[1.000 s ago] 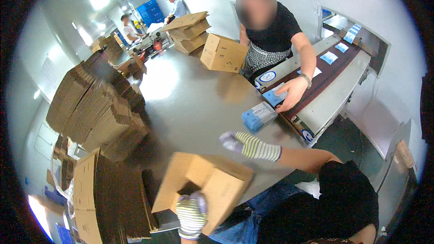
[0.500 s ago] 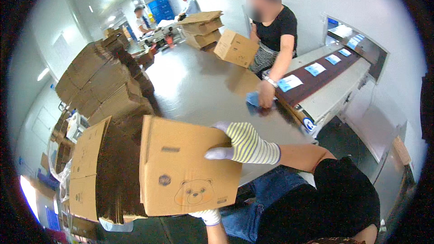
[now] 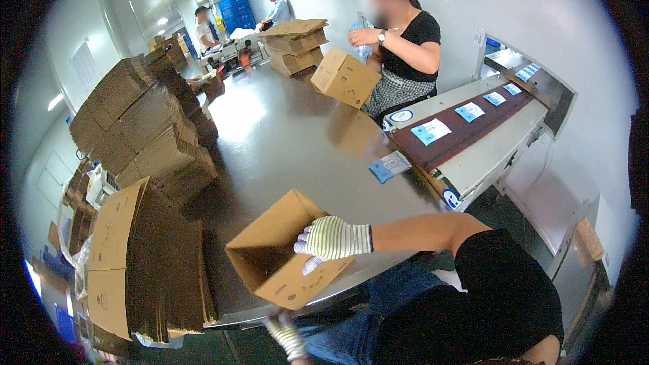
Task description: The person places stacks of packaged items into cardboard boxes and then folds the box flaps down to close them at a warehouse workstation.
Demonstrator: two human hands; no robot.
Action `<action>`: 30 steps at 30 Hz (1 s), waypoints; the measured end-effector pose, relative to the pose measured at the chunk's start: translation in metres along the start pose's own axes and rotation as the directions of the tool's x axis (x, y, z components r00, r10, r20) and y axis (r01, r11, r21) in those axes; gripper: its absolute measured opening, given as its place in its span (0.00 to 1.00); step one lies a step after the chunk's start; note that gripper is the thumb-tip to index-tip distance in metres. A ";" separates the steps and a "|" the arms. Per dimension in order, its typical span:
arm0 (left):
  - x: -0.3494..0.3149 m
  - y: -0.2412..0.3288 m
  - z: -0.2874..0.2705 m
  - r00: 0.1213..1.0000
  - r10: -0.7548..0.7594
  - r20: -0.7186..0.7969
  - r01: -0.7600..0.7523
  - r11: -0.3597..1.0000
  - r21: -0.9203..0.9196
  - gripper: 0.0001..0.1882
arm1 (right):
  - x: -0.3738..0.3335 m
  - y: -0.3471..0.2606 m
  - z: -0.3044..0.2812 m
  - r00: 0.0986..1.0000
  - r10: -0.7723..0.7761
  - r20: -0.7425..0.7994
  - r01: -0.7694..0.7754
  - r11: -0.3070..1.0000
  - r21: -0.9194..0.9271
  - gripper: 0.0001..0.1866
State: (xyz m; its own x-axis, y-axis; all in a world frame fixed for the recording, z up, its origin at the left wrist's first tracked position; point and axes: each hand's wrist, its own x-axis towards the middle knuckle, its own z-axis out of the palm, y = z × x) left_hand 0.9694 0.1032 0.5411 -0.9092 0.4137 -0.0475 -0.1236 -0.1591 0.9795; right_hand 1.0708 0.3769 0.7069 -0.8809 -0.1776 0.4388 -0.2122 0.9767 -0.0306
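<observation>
A cardboard box (image 3: pixel 307 282), folded out into shape with its top side open, sits tilted at the near edge of the metal table. My right hand (image 3: pixel 332 238), in a striped glove, grips its upper rim, fingers over the edge and thumb on the outer wall. Below the box's near corner is my left hand (image 3: pixel 286 339), gloved alike, its somewhat blurred fingers apart and holding nothing. To the left stands a stack of flattened cardboard boxes (image 3: pixel 111 257).
More flattened boxes (image 3: pixel 128 125) are piled behind. A co-worker (image 3: pixel 409 47) holds blue packets beside another box (image 3: pixel 346 78). Blue-and-white packets lie on a conveyor belt (image 3: pixel 446 152) at right; one packet (image 3: pixel 390 167) lies on the table (image 3: pixel 270 169).
The flat cardboard box has been opened into a hollow shape and lowered to the table edge. My left hand has come off it. The co-worker has straightened up, lifting packets.
</observation>
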 end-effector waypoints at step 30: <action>-0.034 0.110 0.133 0.433 0.626 0.648 -0.673 -0.254 0.694 0.18 | -0.001 0.066 0.059 0.763 0.570 -0.304 -0.107 0.575 0.811 0.23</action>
State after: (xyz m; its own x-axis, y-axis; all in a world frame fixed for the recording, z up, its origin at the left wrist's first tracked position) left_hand 1.0392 0.1908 0.6764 -0.2131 0.6608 0.7197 0.9197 0.3842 -0.0804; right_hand 1.0329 0.4342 0.6513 -0.6646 0.4578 0.5905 -0.3712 0.4836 -0.7927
